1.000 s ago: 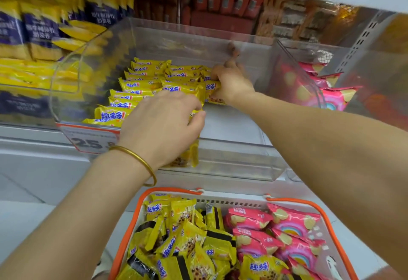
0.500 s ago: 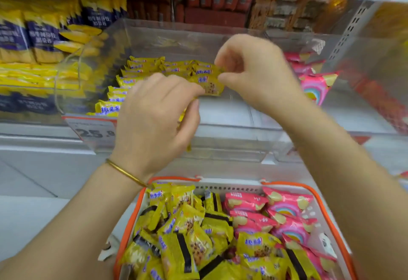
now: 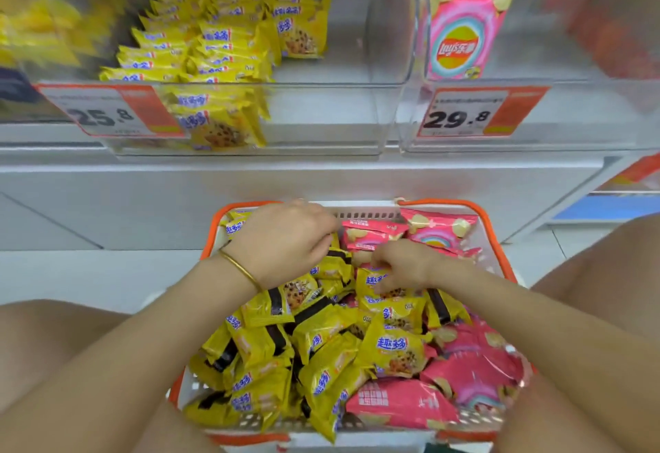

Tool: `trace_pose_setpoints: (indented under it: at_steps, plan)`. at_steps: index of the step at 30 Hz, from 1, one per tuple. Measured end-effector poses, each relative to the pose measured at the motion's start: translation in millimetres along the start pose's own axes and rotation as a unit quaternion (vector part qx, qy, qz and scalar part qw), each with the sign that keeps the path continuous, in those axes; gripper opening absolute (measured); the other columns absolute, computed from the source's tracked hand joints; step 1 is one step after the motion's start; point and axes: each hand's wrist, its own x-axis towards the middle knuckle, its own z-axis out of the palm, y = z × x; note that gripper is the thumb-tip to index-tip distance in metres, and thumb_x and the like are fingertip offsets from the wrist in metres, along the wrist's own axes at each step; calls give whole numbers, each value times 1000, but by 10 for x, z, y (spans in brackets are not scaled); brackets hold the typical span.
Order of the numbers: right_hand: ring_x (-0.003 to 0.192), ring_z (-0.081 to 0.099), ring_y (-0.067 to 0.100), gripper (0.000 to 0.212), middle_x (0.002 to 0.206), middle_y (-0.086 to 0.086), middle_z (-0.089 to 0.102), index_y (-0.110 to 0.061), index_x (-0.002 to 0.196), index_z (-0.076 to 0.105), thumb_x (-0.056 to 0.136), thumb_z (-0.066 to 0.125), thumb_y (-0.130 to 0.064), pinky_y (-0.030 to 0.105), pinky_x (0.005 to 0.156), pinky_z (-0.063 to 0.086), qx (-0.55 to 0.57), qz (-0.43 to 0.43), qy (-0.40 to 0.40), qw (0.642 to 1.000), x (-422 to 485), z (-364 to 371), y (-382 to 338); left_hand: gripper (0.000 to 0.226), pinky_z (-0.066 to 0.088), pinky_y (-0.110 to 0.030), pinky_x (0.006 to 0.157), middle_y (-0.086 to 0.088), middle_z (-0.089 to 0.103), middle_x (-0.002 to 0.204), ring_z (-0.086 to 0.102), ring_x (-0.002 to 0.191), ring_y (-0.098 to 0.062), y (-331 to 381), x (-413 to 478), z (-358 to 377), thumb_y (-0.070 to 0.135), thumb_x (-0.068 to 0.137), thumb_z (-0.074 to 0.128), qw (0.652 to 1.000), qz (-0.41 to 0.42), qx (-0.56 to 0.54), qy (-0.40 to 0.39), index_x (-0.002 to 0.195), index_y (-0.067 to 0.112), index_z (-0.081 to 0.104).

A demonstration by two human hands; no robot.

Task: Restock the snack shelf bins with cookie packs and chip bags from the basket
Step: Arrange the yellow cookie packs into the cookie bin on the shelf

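Over the basket (image 3: 450, 202), right hand (image 3: 405, 264) pinches a yellow cookie pack (image 3: 373, 283); left hand (image 3: 282, 238) grip unclear

Cookie packs (image 3: 391, 349): glossy yellow plastic film, crinkled.
Chip bags (image 3: 400, 402): glossy pink film.
Basket (image 3: 460, 204): perforated white plastic, smooth orange plastic rim.
Shelf bins (image 3: 321, 120): clear, glossy hard plastic.
Price tags (image 3: 107, 109): printed paper.
Bangle (image 3: 241, 270): polished gold-coloured metal.
Shelf (image 3: 250, 181): smooth white, matt.
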Motion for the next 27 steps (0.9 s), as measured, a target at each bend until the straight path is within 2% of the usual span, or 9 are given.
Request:
trace_pose_setpoints:
  at_steps: [4,9,13,15,17,19,22,25,27]
  plan:
    - [111,54,24,50,123,5,58,-13,128,52,86,65,-36,30,77,41,-29,-11,36,999,-10,-22,-11,57,54,-42,76,1,67,95,62,94,-23,7,47,47,44,83,17,1000,-1,-7,0,101,21,66]
    - [77,50,20,23,79,-3,54,-11,96,59,87,65,-31,33,66,36,156,-72,102,980,-321,-560,-134,49,52,-41,75,0,64,97,60,95,-24,28,88,-18,46,87,30,998,-4,-48,47,107,17,65]
    - [81,58,28,31,92,14,64,-5,101,61,89,61,-33,39,77,47,246,-101,125,956,-686,-942,-355,27,49,-42,75,-10,65,101,61,90,-31,26,140,-327,20,93,46,963,33,-25,265,102,5,67]
    - [71,56,25,34,82,12,63,-3,96,62,86,62,-36,36,69,46,230,-126,171,950,-876,-1266,-508,22,47,-43,77,-14,66,100,61,89,-33,-41,149,-598,13,92,50,935,32,-2,354,98,1,68]
    - [58,45,10,34,67,5,53,-1,85,61,85,63,-35,27,54,36,235,-137,233,933,-1042,-1705,-670,22,44,-42,79,-14,66,99,60,90,-33,-233,164,-866,13,91,49,919,5,30,393,95,1,67]
    - [55,39,4,33,61,4,47,-3,78,61,86,63,-35,23,46,29,213,-128,312,917,-1091,-2153,-833,29,41,-42,82,-12,66,99,59,93,-34,-496,231,-1064,22,91,44,927,-53,53,367,95,5,67]
    - [59,40,15,32,65,6,42,-3,79,59,85,65,-34,26,47,29,97,-60,395,911,-714,-2702,-1019,54,44,-46,84,-11,67,103,57,99,-35,-783,345,-1201,45,86,27,953,-148,63,256,100,12,68]
    - [76,44,25,30,68,5,42,-8,69,45,82,66,-26,28,56,33,2,38,369,929,-40,-2900,-1092,67,47,-41,78,-10,67,101,56,100,-33,-854,377,-1146,52,79,16,955,-179,48,231,97,13,68]
    - [88,55,27,13,86,6,56,-11,80,53,83,63,-18,29,68,36,-35,74,353,932,350,-2866,-1097,66,43,-38,74,-9,67,98,56,99,-31,-871,368,-1096,51,79,16,952,-173,54,246,93,14,68]
